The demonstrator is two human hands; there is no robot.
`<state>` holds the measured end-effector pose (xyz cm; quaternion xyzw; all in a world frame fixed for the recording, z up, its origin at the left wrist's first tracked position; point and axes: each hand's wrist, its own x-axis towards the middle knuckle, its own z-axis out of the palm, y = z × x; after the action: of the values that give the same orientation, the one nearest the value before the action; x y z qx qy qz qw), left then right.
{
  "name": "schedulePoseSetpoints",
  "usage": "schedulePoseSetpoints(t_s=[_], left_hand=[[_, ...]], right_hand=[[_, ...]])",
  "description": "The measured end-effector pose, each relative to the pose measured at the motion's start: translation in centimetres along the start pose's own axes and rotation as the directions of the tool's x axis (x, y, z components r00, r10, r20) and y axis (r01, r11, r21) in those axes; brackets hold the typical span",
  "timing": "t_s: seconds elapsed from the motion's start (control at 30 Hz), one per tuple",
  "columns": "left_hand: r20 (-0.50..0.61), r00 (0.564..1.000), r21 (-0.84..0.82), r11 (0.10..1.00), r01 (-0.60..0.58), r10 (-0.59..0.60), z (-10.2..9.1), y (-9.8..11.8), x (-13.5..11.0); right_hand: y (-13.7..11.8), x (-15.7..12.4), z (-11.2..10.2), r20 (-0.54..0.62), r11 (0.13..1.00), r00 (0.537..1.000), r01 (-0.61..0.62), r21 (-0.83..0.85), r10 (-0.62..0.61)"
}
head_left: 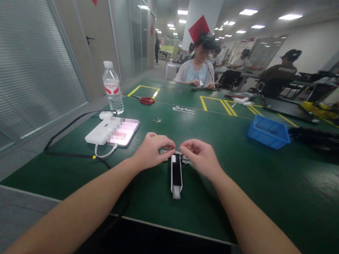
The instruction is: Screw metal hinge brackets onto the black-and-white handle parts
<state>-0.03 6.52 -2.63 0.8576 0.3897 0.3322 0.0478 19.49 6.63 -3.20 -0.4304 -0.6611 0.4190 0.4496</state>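
A narrow black and silver metal part [176,176] lies lengthwise on the green table [230,184], its far end joined to a small metal cross piece. My left hand [151,151] pinches the left side of that cross piece, fingers curled. My right hand [202,156] pinches its right side, fingers also closed. The hands almost touch above the part's far end. What the fingertips hold is too small to name beyond the metal piece.
A phone [124,131] and white power bank [100,133] with cable lie at left, a water bottle [113,88] behind them. Red scissors [146,100], small metal bits [157,120], and a blue bin [268,132] sit farther off. Another person [198,71] sits across the table.
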Motion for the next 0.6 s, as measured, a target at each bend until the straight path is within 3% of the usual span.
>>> schedulePoseSetpoints(t_s=[0.3,0.6], left_hand=[[0.112,0.969,-0.044,0.973,0.225,-0.219,-0.9,-1.1,0.3],[0.258,0.913,-0.036,0.941,0.335,-0.316,-1.2,-1.5,0.3]], right_hand=[[0.9,1.0,-1.8,-0.109,0.960,0.954,-0.279,0.007,0.278],[0.6,1.0,-1.6,-0.104,0.941,0.951,-0.304,-0.151,0.290]])
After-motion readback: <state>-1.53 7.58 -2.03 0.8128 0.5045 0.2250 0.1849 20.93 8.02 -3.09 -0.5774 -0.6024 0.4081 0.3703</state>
